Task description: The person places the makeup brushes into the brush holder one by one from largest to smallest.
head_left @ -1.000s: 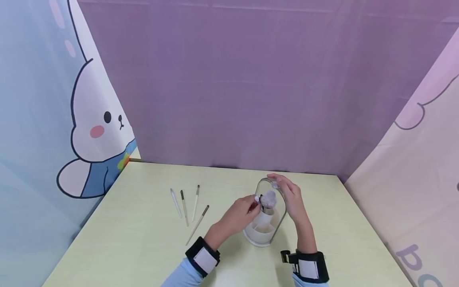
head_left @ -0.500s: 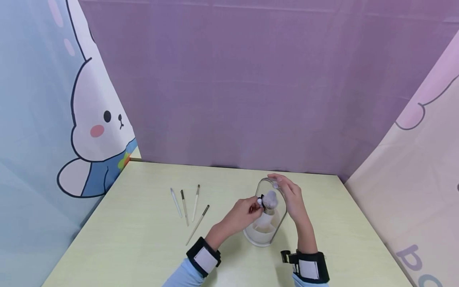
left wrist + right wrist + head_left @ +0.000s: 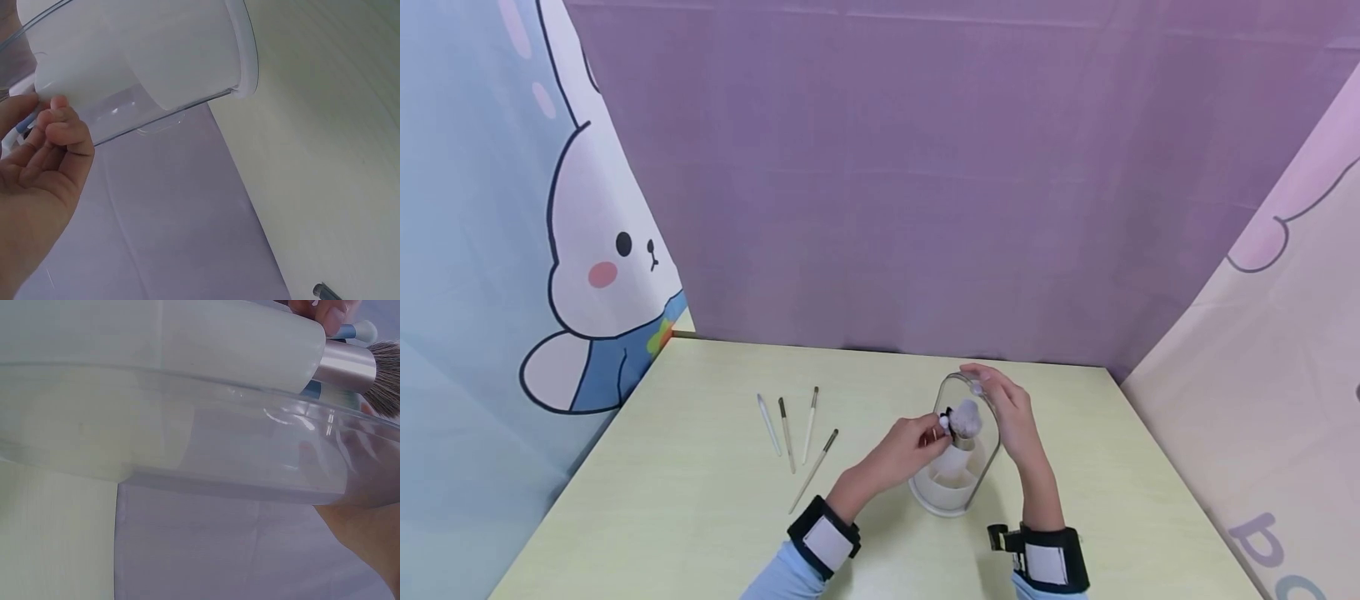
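Makeup brushes [image 3: 786, 436], four of them, lay loose on the table [image 3: 700, 500], well left of the brush holder [image 3: 943, 498]. Your left hand [image 3: 904, 452] pinched a white-tipped brush [image 3: 355, 331] beside the holder's inner cup [image 3: 262, 344], its handle hidden. Seating it there seemed your step, best done straight down, clear of the fluffy powder brush [image 3: 966, 418]. Your right hand [image 3: 1011, 417] touched the holder's clear arched cover [image 3: 250, 434], though whether it gripped could not be told; light steadying suited the step. Your pinched brush showed a blue band below its rounded tip; the holder was white, with compartments.
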`<state>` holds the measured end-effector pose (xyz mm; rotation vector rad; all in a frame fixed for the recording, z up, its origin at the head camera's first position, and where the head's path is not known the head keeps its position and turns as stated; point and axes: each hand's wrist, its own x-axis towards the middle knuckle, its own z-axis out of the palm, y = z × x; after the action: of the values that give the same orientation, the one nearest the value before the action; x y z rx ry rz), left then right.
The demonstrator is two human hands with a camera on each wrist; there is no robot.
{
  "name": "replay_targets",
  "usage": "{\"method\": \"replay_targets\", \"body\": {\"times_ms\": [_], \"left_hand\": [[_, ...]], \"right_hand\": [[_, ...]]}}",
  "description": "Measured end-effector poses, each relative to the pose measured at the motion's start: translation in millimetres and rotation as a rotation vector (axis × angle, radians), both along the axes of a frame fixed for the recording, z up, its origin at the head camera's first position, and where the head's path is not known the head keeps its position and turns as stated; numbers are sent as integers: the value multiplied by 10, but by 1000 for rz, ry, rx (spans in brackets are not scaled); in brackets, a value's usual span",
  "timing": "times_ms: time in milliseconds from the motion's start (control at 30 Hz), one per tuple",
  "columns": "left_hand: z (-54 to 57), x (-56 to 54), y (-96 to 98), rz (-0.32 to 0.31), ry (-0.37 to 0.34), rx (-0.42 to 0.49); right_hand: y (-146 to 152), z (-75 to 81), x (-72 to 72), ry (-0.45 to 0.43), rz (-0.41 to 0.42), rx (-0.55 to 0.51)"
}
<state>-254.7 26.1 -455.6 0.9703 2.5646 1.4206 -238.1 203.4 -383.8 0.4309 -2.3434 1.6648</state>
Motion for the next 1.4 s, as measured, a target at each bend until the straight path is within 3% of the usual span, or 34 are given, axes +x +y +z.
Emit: {"method": "replay_targets", "body": {"times_ms": [300, 467, 700, 967, 1133, 1400], "left_hand": [[-66, -57, -97, -61, -15, -4], [-173, -126, -186, -39, -34, -51], [-210, -250, -393, 65, -55, -251], [-273, -346, -737, 284, -64, -520], [-270, -362, -904, 356, -76, -598], [-220, -288, -1045, 432, -119, -653]], "right_hand": [[93, -161, -128, 10, 9, -15], [34, -40, -31, 5, 1, -7], [-12, 57, 21, -2, 1, -12], [26, -19, -42, -14, 19, -31], [73, -117, -120, 4, 9, -22], [89, -159, -139, 28, 13, -28]]}}
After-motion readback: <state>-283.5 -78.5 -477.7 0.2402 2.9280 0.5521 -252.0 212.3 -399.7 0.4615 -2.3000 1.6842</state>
